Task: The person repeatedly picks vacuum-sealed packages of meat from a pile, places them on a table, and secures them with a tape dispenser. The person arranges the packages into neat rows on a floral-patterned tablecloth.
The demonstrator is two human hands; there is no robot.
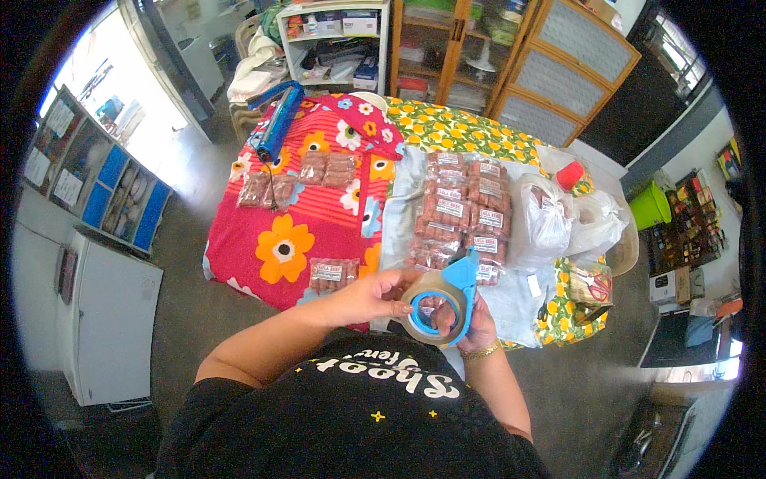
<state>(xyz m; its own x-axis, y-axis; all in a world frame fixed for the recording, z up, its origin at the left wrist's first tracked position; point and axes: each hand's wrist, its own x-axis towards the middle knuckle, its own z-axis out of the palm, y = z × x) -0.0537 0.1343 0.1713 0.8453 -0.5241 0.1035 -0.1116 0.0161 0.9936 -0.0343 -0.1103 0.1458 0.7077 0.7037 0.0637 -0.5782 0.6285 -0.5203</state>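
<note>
My right hand [480, 323] grips a blue handheld tape dispenser [462, 275] loaded with a wide roll of brown packing tape [413, 326]. On the roll's other side, my left hand [383, 293] has its thumb over the edge and its other fingers partly hidden behind. Through the roll's core, part of a sausage pack [426, 311] shows, along with a fingertip. Just beyond my left hand, a labelled clear pack of sausages [333, 273] lies on the red flowered cloth [239, 239]. Several more labelled packs [450, 211] lie in two columns past the dispenser.
A blue impulse sealer [281, 123] and unlabelled sausage packs [326, 169] occupy the table's left side. White plastic bags [544, 218], a red cup [570, 175], a container with red scissors [592, 284] and small black scissors [543, 311] are on the right. A white freezer [116, 323] stands left.
</note>
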